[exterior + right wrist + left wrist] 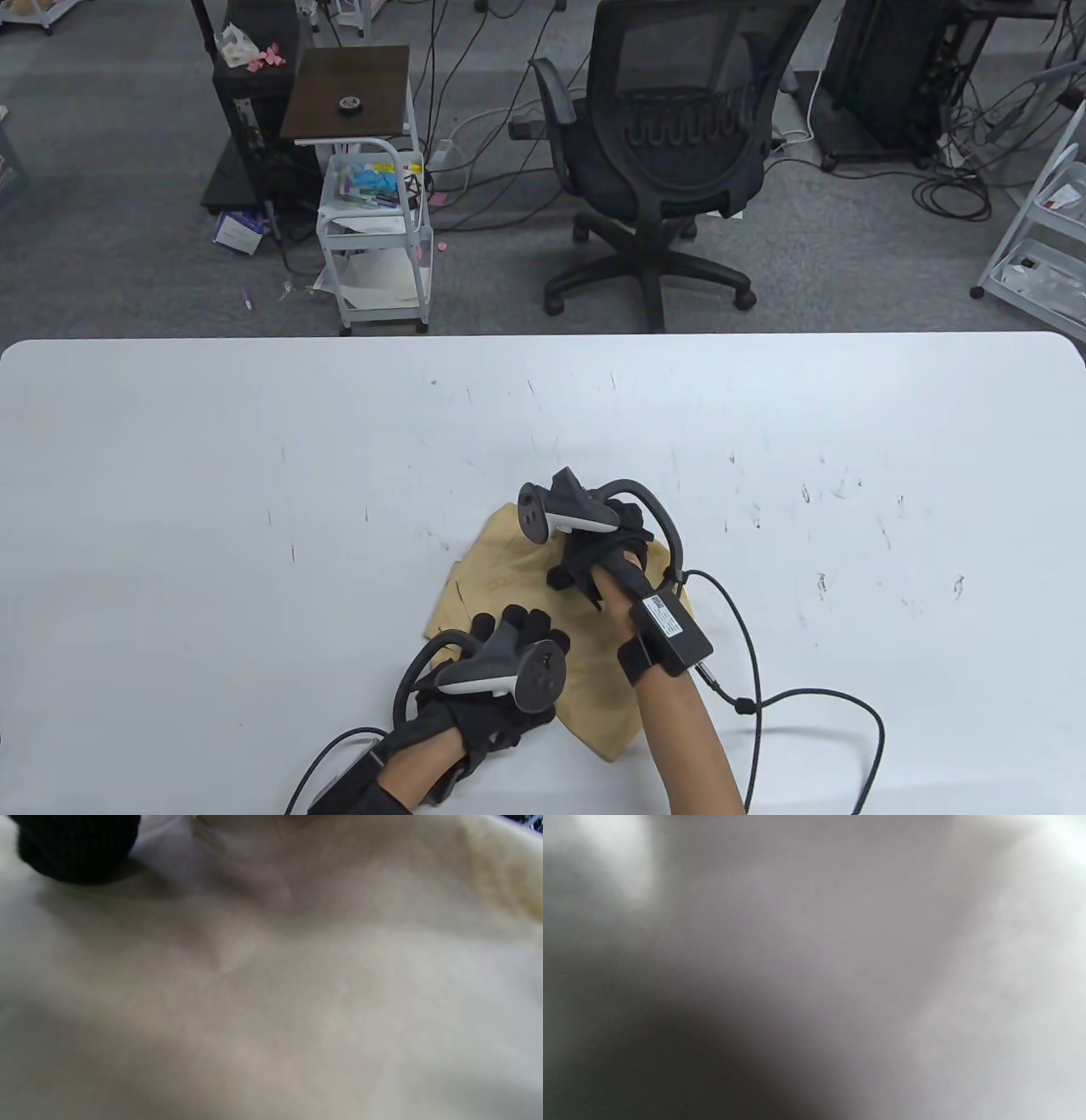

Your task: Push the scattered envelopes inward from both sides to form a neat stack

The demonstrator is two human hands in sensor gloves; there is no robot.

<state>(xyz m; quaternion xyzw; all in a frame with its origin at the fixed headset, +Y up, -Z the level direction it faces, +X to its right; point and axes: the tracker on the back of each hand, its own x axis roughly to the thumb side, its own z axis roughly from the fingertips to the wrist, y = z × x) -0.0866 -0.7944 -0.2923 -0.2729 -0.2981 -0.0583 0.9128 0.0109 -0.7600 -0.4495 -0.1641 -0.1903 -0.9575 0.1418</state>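
The tan envelopes [517, 586] lie overlapped near the worktop [212, 475] front edge. The right hand [607, 543] presses flat on their far side, the left hand [488, 679] rests fingers spread on the near-left corner (neither grips anything), apparently bracketing the pile to square it.

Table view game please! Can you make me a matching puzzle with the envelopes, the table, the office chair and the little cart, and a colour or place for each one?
Things:
1. envelopes
2. table
3. office chair
4. small cart

Matches:
A. black, on the floor behind the table
B. brown, under both gloved hands
C. white, with a dark brown top
D. white, scuffed with small marks

Pairs: 1-B, 2-D, 3-A, 4-C
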